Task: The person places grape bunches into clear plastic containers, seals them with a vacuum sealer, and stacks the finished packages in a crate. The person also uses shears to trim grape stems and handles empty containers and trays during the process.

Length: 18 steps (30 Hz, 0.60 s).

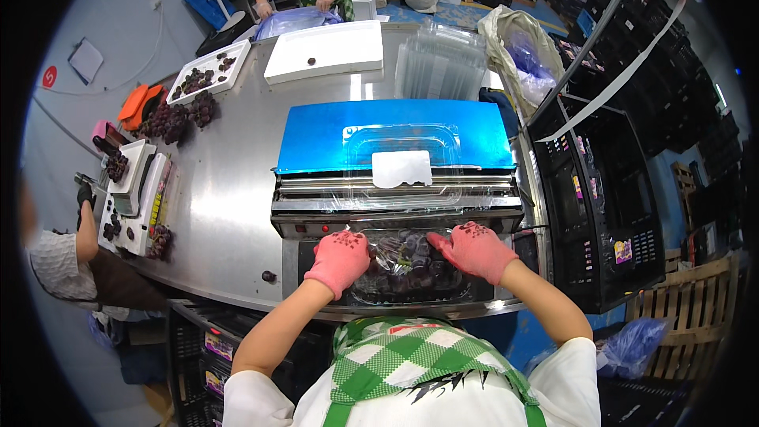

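A clear plastic box [411, 281] full of dark grapes sits at the table's front edge, close to my body. Shiny clear film [387, 249] lies over its far side, below the wrapping machine. My left hand [343, 262], in a pink glove, is closed at the film's left edge, fingers curled. Also gloved in pink, my right hand [477, 251] closes at the right edge, one finger reaching in over the grapes. Its underside fingers are hidden. Beyond both hands stands the wrapping machine [324, 138] with a blue top, bearing an empty clear tray [360, 142] and a white paper piece [402, 168].
Stacked clear trays [443, 63] stand far right, beside a white sack [506, 35]. White foam trays [332, 51], loose grape bunches [170, 119] and a scale [130, 170] lie left. Black crates [609, 237] flank the right. Two co-workers stand around the table, one far, one left.
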Available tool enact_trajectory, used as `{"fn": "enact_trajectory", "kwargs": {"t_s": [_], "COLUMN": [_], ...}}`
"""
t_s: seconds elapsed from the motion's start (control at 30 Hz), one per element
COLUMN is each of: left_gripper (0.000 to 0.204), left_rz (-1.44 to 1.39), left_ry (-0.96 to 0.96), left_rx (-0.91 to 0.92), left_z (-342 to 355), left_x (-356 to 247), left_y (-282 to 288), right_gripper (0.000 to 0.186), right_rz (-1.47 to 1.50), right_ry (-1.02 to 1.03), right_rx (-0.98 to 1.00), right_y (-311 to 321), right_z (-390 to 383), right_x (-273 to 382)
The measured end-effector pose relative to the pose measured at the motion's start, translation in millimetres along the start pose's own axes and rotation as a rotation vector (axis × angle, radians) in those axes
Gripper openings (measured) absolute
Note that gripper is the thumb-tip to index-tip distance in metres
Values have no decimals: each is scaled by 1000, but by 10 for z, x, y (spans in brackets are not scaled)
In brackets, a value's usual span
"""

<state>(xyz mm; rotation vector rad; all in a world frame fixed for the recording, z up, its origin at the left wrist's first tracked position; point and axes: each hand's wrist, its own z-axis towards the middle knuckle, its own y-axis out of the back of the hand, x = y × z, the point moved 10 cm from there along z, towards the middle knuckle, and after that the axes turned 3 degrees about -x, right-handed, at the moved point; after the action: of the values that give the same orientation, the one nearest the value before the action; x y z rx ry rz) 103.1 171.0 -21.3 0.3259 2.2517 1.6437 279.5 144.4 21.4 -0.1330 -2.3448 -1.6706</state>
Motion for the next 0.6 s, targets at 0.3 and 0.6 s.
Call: {"fn": "enact_trajectory", "kwargs": {"t_s": [0.3,0.6], "left_gripper": [19,48], "left_rz": [-881,-1664], "left_ry": [319,429], "left_rx": [-351,197], "left_z": [-968,-1016], "left_x": [465,104], "left_y": [-287,-876], "right_gripper": [58,52], "right_rz": [480,1614], "right_ry": [81,-132], "right_rx": [-530,-495], "right_y": [475,163], "right_z": [-123,302], "right_x": [-268,-872]}}
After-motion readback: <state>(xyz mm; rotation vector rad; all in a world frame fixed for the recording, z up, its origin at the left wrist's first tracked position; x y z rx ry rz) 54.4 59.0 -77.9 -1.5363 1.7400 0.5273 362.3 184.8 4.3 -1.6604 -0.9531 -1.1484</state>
